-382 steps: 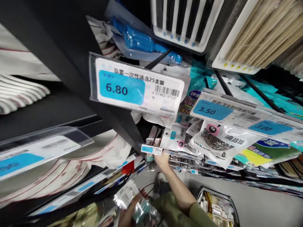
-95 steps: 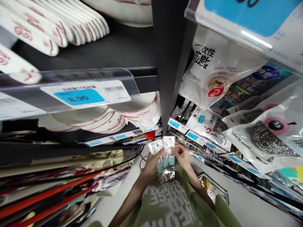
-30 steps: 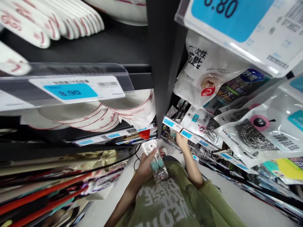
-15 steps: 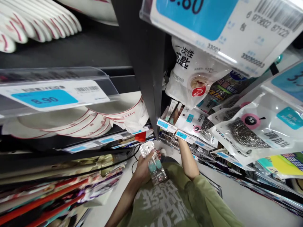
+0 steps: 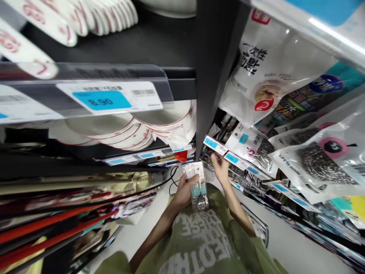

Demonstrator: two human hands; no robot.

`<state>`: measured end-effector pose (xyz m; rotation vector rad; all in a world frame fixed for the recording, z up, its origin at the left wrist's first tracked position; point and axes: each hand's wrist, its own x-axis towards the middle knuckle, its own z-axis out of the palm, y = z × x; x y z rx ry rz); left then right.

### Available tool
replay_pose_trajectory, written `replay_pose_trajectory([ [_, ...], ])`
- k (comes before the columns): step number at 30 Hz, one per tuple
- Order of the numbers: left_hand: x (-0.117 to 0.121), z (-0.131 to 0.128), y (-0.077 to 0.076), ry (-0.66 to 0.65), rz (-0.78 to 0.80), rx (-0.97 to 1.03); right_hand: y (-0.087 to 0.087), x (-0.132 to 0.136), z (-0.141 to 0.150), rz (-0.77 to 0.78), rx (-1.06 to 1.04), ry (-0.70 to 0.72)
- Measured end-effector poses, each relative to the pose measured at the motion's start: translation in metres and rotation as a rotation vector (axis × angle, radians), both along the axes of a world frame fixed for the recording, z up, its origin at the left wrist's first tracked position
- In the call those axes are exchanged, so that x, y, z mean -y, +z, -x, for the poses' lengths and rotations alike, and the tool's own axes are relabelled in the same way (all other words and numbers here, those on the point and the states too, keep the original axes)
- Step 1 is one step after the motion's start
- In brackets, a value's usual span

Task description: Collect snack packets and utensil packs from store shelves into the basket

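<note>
My left hand (image 5: 184,190) is closed round clear flat packs (image 5: 201,189) with white cards and teal-handled utensils inside, held in front of my chest. Their exact kind is too small to make out. My right hand (image 5: 220,167) is just below the shelf edge on the right, close to its price labels (image 5: 232,158). Its fingers are slightly bent and apart, and I see nothing in them. Above it on that shelf lies a white pack of steel wool scourers (image 5: 249,146).
A dark upright post (image 5: 212,72) divides the shelving. On the left stand stacked white bowls (image 5: 122,133) and white spoons (image 5: 111,15). To the right hang a large white bag (image 5: 265,72) and bigger scourer packs (image 5: 327,163). Long wrapped goods (image 5: 71,220) fill the lower left.
My right hand has drawn back from behind the shelf's price labels and now shows. My left hand still grips the packs, their white cards now upright. The view has shifted leftward.
</note>
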<state>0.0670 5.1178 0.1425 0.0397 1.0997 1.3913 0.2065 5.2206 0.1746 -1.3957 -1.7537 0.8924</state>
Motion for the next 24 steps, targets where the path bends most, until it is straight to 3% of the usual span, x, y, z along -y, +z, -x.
replay_pose_trajectory([
  [4, -0.001, -0.002, -0.002, 0.036, -0.017, -0.087, -0.016, 0.033, 0.009, 0.238, -0.21, 0.109],
  [9, -0.001, 0.001, 0.002, 0.03, -0.027, -0.012, -0.02, 0.044, 0.005, 0.4, -0.422, 0.049],
  [17, 0.006, 0.01, 0.001, -0.012, 0.025, -0.004, -0.009, -0.002, -0.01, 0.193, -0.407, -0.144],
  [21, 0.008, 0.011, -0.005, -0.011, 0.044, 0.003, -0.006, -0.024, -0.003, -0.037, -0.283, -0.11],
  [24, 0.007, 0.011, -0.006, -0.02, 0.051, 0.003, -0.004, -0.04, 0.004, -0.048, -0.224, -0.074],
])
